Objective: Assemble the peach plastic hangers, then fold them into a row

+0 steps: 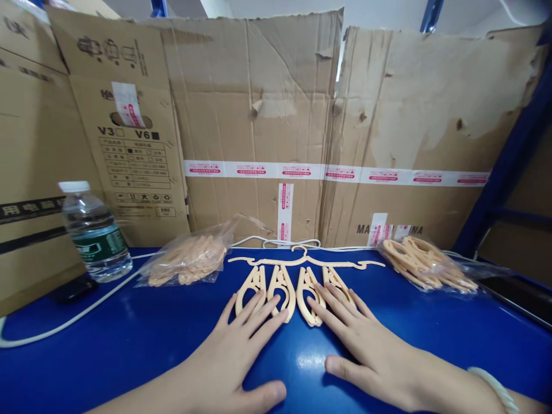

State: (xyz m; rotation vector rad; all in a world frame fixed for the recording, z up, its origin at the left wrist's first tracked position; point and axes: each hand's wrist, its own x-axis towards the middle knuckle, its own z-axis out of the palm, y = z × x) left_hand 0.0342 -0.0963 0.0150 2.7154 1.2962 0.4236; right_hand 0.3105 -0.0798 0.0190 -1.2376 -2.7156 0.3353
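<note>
My left hand lies flat with fingers spread, its fingertips on two folded beige plastic hangers at the left of a row. Also spread flat, my right hand reaches over the folded hangers on the right of that row. Its fingers partly cover the rightmost one. Just behind the row, an unfolded beige hanger lies with its arms stretched out and its hook pointing away from me. Neither hand grips anything.
Clear bags of folded hangers lie at left and right on the blue table. A water bottle stands beside a black object and a white cable. Cardboard walls the back; a dark flat object lies far right.
</note>
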